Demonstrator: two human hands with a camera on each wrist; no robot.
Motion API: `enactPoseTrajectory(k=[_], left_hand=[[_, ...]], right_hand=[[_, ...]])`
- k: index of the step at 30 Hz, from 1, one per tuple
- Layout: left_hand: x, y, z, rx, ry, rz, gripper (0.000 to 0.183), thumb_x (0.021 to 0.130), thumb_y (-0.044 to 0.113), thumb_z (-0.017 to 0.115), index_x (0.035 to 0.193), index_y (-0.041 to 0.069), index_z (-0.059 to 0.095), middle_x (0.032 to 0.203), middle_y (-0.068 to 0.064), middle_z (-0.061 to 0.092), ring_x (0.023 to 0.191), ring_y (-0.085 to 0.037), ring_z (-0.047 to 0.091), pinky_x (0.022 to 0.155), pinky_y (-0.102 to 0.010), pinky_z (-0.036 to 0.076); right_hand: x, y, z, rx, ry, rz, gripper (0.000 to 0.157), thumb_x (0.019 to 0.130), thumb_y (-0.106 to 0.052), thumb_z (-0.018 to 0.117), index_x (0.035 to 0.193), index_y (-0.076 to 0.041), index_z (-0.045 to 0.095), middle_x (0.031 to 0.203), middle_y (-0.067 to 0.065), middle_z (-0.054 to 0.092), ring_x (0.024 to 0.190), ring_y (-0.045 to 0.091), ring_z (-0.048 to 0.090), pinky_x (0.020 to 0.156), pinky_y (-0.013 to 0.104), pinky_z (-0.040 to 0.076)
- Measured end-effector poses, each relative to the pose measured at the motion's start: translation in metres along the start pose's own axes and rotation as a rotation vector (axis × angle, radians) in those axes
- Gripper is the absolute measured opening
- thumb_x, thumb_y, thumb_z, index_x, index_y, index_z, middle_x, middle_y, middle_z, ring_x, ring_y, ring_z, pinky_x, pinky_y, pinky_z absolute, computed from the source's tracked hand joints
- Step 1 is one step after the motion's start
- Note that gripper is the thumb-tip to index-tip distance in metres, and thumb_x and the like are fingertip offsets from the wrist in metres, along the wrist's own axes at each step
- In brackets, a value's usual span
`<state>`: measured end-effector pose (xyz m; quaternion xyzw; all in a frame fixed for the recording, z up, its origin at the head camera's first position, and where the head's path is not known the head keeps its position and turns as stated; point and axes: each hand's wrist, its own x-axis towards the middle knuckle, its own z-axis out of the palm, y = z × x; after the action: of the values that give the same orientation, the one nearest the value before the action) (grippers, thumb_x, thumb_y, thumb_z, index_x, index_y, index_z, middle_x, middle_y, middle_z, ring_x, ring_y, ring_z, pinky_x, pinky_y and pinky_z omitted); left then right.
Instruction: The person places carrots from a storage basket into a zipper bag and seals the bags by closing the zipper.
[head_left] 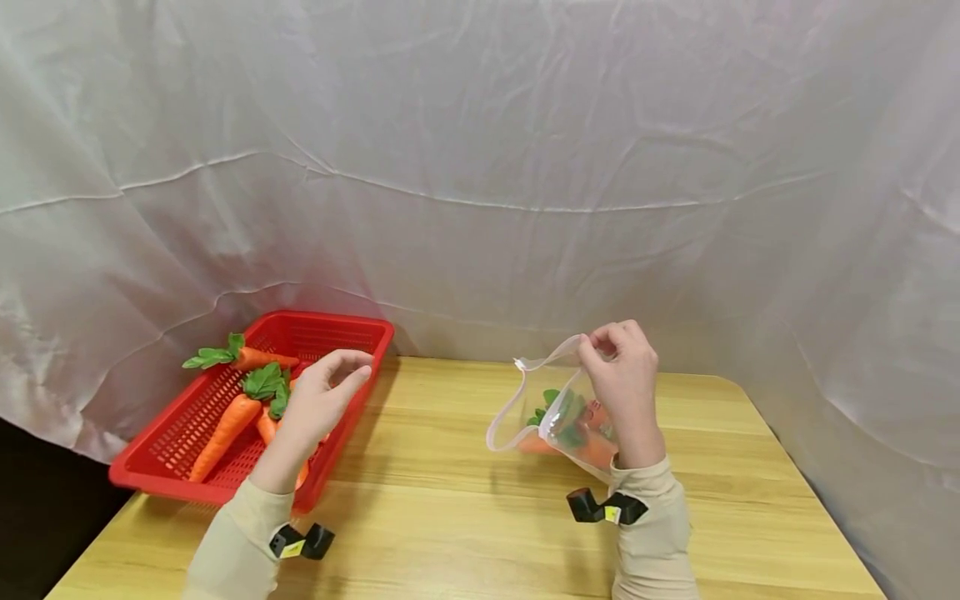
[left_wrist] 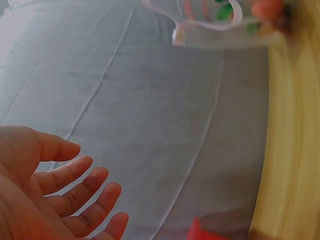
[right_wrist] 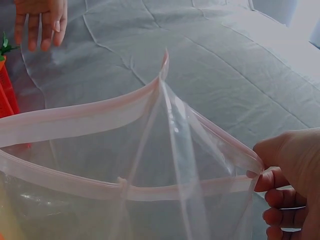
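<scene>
- Pink-edged clear plastic bag [head_left: 552,421], a soft pouch, sits over the right part of the table with its mouth gaping toward the left; from my feed I cannot tell whether its bottom rests on the wood.
- Inside it I make out orange carrot shapes [head_left: 596,450] and green leaves [head_left: 551,400], blurred by the film.
- The right hand [head_left: 624,382] pinches a corner of the bag's rim between thumb and forefinger, and my right wrist view shows the other fingers curled just beside it.
- The left hand [head_left: 322,398] is free, fingers relaxed and gently bent, thumb apart; I see it over the near right side of the basket, at a height I cannot judge.
- That red slatted plastic basket [head_left: 337,317] is on the left, holding orange carrots [head_left: 225,437] with leafy green tops, one top poking past the left rim.
- Beige sleeves [head_left: 652,542] with small black wrist cameras [head_left: 630,508] reach in from the near edge.
- Beneath lies a yellowish wood-grain table [head_left: 442,425], and behind it I see a creased grey satiny curtain [head_left: 480,267].
</scene>
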<state>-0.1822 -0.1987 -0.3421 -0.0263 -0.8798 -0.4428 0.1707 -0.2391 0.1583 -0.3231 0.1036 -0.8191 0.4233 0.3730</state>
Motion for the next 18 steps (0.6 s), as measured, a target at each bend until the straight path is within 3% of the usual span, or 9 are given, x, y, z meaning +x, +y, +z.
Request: enactPoseTrajectory(k=[4, 18], left_hand=[[0.002, -0.002, -0.017, 0.06, -0.013, -0.013, 0.028, 0.098, 0.026, 0.058, 0.119, 0.01, 0.064, 0.114, -0.013, 0.068, 0.103, -0.028, 0.063, 0.084, -0.034, 0.049], [0.023, -0.021, -0.063, 0.188, -0.062, -0.048, 0.039, 0.1, 0.033, 0.053, 0.126, 0.004, 0.056, 0.123, -0.022, 0.062, 0.111, -0.038, 0.058, 0.092, -0.051, 0.047]], right_hand=[[0.0, 0.0, 0.0, -0.004, -0.005, 0.006, 0.016, 0.083, -0.009, 0.069, 0.071, 0.0, 0.062, 0.08, 0.013, 0.055, 0.075, 0.02, 0.051, 0.067, 0.013, 0.033], [0.0, 0.0, 0.0, -0.009, -0.006, -0.008, 0.017, 0.083, -0.009, 0.07, 0.071, 0.0, 0.062, 0.081, 0.013, 0.054, 0.077, 0.022, 0.053, 0.07, 0.013, 0.034]])
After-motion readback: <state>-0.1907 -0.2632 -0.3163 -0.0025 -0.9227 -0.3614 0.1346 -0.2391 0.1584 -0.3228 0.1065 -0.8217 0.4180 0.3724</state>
